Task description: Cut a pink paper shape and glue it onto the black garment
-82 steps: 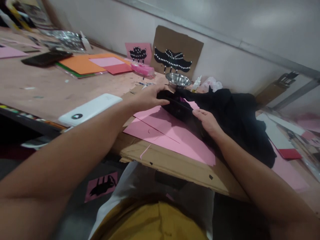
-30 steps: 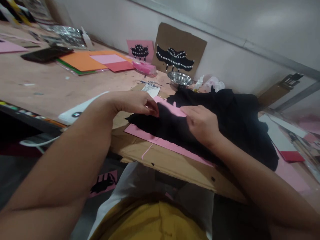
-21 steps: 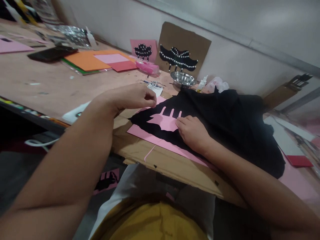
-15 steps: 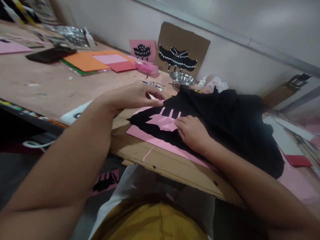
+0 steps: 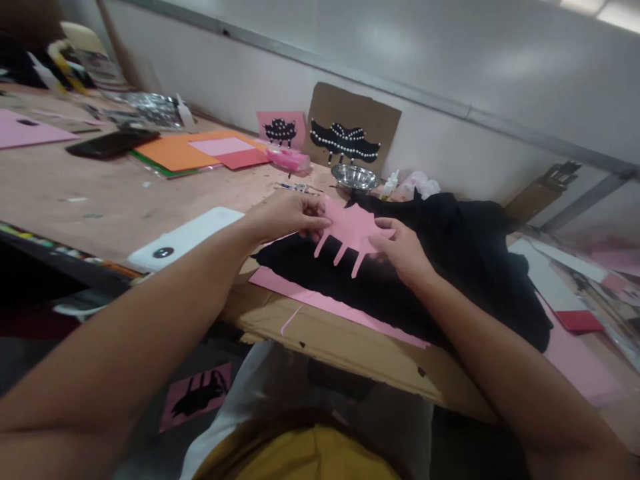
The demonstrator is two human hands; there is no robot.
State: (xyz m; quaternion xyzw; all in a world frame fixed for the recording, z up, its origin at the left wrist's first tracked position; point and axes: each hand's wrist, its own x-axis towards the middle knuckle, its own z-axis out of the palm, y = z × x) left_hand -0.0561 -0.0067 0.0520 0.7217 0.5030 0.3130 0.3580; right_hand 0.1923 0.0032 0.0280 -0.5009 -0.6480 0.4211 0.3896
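A pink paper cutout [image 5: 351,229], with a jagged top edge and three thin legs pointing toward me, is held up between both hands. My left hand [image 5: 295,215] pinches its left end. On its right end, the fingers of my right hand [image 5: 400,248] are closed. Beneath it spreads a black cloth [image 5: 470,247], bunched toward the right. A pink sheet [image 5: 320,303] sticks out from under the cloth's near edge, on top of a piece of brown cardboard [image 5: 360,353].
Against the wall lean beaded black shapes on a pink card [image 5: 299,123] and a brown board [image 5: 385,120]. A metal bowl [image 5: 355,177], a small glue bottle [image 5: 389,186], a pink tool [image 5: 289,159], coloured papers [image 5: 175,152], a dark phone [image 5: 107,143] and a white device [image 5: 195,233] surround the work.
The pink cutout was lying on the black cloth with its legs pointing away. Now both hands have lifted it and its legs point toward me. My left hand has taken hold of it.
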